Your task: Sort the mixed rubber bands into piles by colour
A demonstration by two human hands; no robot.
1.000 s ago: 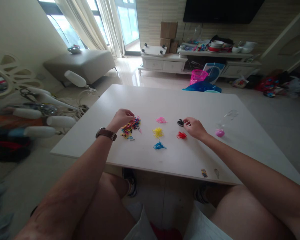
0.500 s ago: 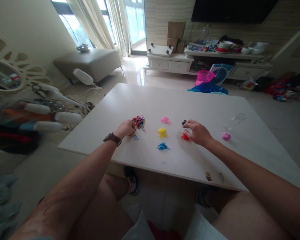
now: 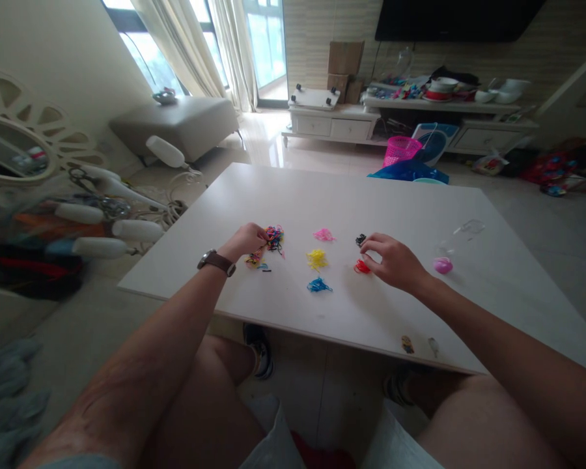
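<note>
Can't make out anything held in the left hand [image 3: 247, 241], bunched nearly closed at the mixed pile [image 3: 275, 237] and partly covering it, nor in the right hand [image 3: 393, 262], half open close by the black pile [image 3: 360, 240] and red pile [image 3: 361, 266]. Lie in loopy tangles on the counter [image 3: 322, 195], with pink pile [image 3: 324, 234], yellow pile [image 3: 316, 259] and blue pile [image 3: 319, 285] between both hands.

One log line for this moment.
left hand: at mixed-colour pile; right hand: near black pile, red pile; middle: pink pile, yellow pile, blue pile
</note>
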